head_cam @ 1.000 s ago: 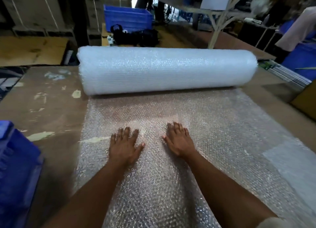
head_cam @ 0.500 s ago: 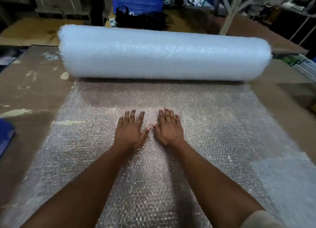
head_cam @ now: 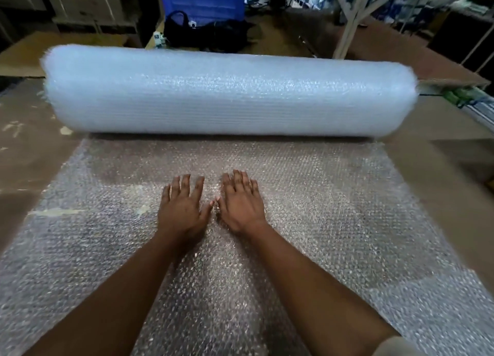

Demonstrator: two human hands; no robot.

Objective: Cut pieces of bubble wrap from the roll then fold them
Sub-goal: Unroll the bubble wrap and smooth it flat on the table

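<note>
Left hand (head_cam: 183,211) and right hand (head_cam: 240,206) flat, palms down, fingers straight and slightly spread, pressed side by side on the unrolled bubble wrap sheet (head_cam: 334,222), thumbs nearly touching at the middle; gripping nothing. Both forearms reaching in from the near edge, a pale sleeve (head_cam: 398,346) just showing at the near right corner. Sheet spread over the brown tabletop (head_cam: 32,155) from the near edge up to the bubble wrap roll (head_cam: 230,96), which lies crosswise on the far side, a short way beyond the fingertips, with the sheet running under it. Pale scuffs and chipped patches on the bare tabletop to the left, one streak visible through the wrap left of the left hand. Beyond the roll, a black bag (head_cam: 208,33) just behind it, then a blue plastic crate (head_cam: 203,0) farther back. Stacked cardboard boxes (head_cam: 88,2) at far left. Pale angled table frame (head_cam: 355,16) at far right, with blurred clutter behind. Green item (head_cam: 459,95) past the roll's right end, too blurred to identify. Small white object beside the bag with marks too small to read; no legible writing elsewhere.
</note>
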